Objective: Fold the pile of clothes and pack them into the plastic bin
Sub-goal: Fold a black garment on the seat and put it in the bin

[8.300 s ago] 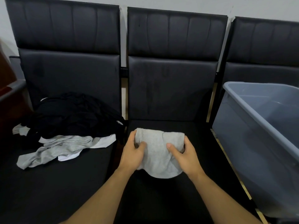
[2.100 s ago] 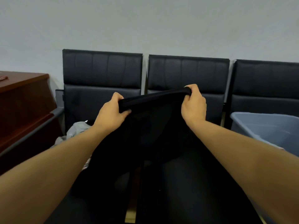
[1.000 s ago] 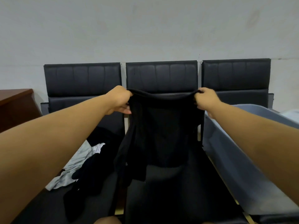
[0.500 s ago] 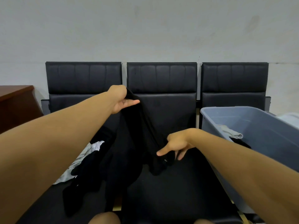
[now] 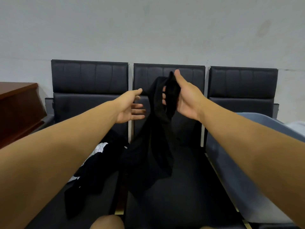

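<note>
Above the seat, black garment (image 5: 158, 129) now hangs from right hand (image 5: 184, 100) — left hand (image 5: 130, 108) released.

Three seats (image 5: 166, 195) stand in a row against the wall (image 5: 148, 30) ahead of me. My right hand (image 5: 184, 98) is raised in front of the middle backrest, gripping the top of a garment (image 5: 153, 146) that hangs down to the middle seat. My left hand (image 5: 130, 107) is just to its left, fingers spread beside the cloth, thumb tip at its edge. The pile of clothes (image 5: 92, 171) lies on the left seat, below my left forearm. The plastic bin (image 5: 239, 179) sits on the right seat, under my right forearm. A wooden desk (image 5: 18, 109) stands to the left of the row.
</note>
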`<state>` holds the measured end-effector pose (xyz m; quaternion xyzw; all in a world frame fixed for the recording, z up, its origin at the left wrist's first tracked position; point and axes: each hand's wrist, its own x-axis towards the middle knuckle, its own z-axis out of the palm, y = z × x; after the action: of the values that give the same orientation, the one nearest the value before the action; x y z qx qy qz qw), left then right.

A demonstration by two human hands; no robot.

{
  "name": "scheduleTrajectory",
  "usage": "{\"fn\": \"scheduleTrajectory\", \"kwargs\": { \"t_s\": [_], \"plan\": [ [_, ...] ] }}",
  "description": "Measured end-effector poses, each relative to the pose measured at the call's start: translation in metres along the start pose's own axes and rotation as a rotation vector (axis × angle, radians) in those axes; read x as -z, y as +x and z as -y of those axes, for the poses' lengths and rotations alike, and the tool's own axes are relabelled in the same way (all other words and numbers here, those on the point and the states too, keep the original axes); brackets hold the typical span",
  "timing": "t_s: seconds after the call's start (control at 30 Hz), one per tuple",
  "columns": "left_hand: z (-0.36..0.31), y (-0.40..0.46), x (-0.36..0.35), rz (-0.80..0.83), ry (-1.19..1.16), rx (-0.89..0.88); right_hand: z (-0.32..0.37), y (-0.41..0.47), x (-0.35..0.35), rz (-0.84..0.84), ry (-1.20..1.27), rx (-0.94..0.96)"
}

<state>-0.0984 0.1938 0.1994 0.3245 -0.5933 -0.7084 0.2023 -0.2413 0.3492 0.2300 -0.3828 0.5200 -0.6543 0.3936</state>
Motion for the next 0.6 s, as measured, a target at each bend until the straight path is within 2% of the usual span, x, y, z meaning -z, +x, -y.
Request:
{"fn": "scheduleTrajectory", "kwargs": {
  "t_s": [0.2,0.3,0.43,0.5,0.6],
  "plan": [
    [0.022,-0.012,-0.004,0.212,-0.065,0.025,0.006,-0.002,-0.005,0.025,-0.044,0.015],
    [0.032,-0.018,-0.011,0.267,-0.105,0.033,0.007,-0.003,-0.002,0.023,-0.028,0.029],
    [0.032,-0.016,-0.019,0.123,-0.111,-0.056,0.005,0.0,0.013,-0.061,-0.053,-0.016],
    [0.028,-0.01,-0.013,0.018,-0.207,-0.074,0.004,0.001,0.026,-0.173,-0.073,-0.086],
    [0.024,-0.006,0.002,-0.032,-0.342,-0.061,0.0,-0.002,0.047,-0.352,-0.156,-0.257]
  ]
}}
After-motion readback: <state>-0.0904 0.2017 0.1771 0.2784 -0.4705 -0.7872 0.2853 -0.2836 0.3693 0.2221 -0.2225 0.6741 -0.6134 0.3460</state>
